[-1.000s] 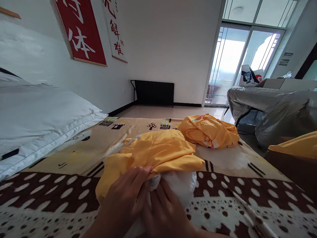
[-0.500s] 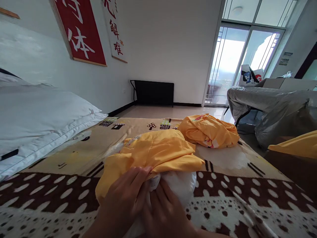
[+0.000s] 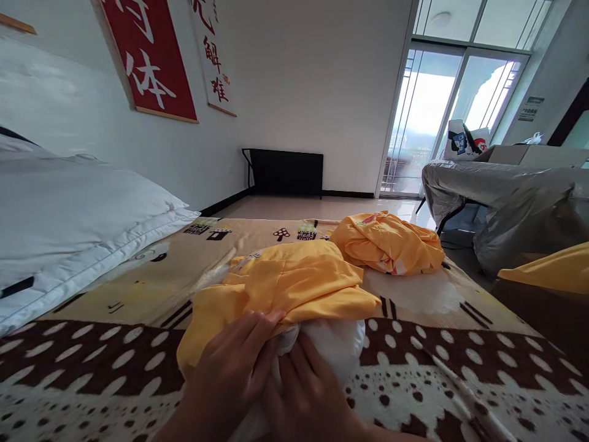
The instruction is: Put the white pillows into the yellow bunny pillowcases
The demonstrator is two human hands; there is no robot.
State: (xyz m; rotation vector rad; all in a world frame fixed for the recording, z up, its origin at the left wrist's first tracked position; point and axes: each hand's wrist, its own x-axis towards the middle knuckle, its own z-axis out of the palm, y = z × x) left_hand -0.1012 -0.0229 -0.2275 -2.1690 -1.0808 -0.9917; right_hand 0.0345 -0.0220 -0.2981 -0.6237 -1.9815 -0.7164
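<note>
A bundled yellow cloth [image 3: 289, 276] lies in front of me, partly over a smooth, shiny white item [image 3: 334, 344]; whether that is a plastic bag or a filled inner, I cannot tell. My left hand [image 3: 234, 356] pinches the near edge of the yellow cloth between thumb and fingers. Close beside it, my right hand [image 3: 308, 387] grips the white material, its fingertips tucked in under the cloth's edge. Where the two hands meet, a gathered bit of white shows between them. Much of the white item is hidden under the cloth and my hands.
Beneath everything is a patterned brown and beige blanket [image 3: 414, 362]. A second yellow bundle [image 3: 389, 242] rests just beyond, to the right. White pillows [image 3: 83, 215] are at the left. A box with yellow fabric [image 3: 552, 270] stands right, near a plastic-covered table [image 3: 497, 181].
</note>
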